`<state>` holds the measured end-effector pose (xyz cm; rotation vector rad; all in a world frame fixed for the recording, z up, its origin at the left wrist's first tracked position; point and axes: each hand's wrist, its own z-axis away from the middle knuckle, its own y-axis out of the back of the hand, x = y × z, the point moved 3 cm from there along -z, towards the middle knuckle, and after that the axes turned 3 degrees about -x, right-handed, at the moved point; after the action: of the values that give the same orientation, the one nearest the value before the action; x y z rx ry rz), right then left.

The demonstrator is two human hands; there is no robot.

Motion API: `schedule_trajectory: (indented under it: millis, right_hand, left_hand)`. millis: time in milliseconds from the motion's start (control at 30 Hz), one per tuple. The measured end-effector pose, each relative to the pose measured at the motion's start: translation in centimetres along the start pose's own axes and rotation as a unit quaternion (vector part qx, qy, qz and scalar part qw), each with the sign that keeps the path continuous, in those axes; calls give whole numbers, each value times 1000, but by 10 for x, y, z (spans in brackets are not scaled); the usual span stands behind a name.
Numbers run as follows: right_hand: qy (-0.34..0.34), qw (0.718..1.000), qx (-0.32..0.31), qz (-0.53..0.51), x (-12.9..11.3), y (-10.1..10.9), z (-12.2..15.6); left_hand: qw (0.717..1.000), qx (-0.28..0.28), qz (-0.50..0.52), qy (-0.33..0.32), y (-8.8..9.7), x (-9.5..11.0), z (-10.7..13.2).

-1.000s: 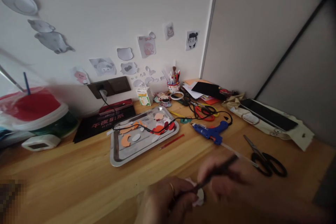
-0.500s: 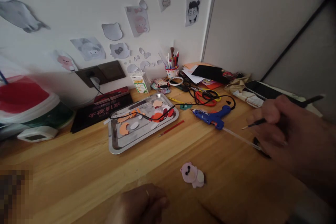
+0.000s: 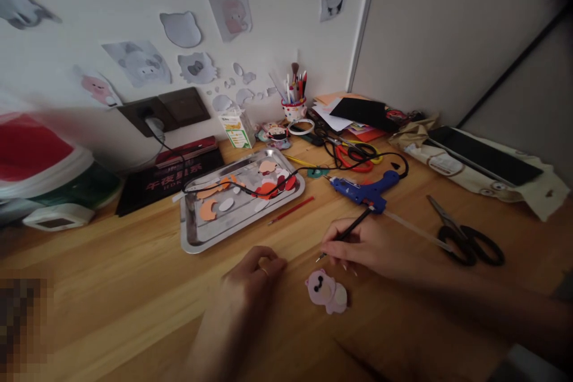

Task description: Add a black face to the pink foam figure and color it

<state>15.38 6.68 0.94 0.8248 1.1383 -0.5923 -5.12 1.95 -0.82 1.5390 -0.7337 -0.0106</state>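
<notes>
My right hand (image 3: 358,245) grips a black pen (image 3: 351,228) between thumb and fingers, its tip pointing down to the left near the table. Just below that tip lies a small pink felt animal figure (image 3: 326,292) with black eye marks and a pale belly; the pen and figure look apart. To the figure's left, my left hand (image 3: 257,268) rests on the wood with its fingers curled in and a ring on one finger. No object shows in it, though its palm is hidden. Behind the pen lies a blue hot glue gun (image 3: 364,192) with a clear glue stick.
A metal tray (image 3: 190,246) holds felt pieces. Beside it lies a thin red pen refill (image 3: 293,210). Black-handled scissors (image 3: 465,240) lie at right, near a phone (image 3: 486,155) on a packet. A black cord (image 3: 308,172) crosses the tray. A pen cup (image 3: 293,108) stands by the wall.
My right hand has come down and left with the black pen, from the right side to above the felt figure. My left hand has moved forward. The view has shifted, uncovering the scissors and phone.
</notes>
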Motion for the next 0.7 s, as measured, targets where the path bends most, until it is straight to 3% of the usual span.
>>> schedule_trajectory:
  millis: [133, 300, 433, 533, 700]
  right_hand:
    - [2, 999, -26, -23, -1, -11, -5]
    - [11, 999, -47, -23, 0, -18, -10]
    - [18, 998, -45, -30, 1, -19, -15]
    - [17, 999, -10, -44, -1, -14, -18]
    - [22, 997, 45, -61, 0, -4, -18]
  left_hand:
    - [998, 10, -65, -4, 11, 17, 6]
    - [975, 69, -134, -166, 14, 44, 18]
    - [990, 57, -83, -101, 8, 33, 12]
    - [996, 67, -28, -43, 4, 17, 0]
    - [994, 104, -21, -29, 8, 1, -25]
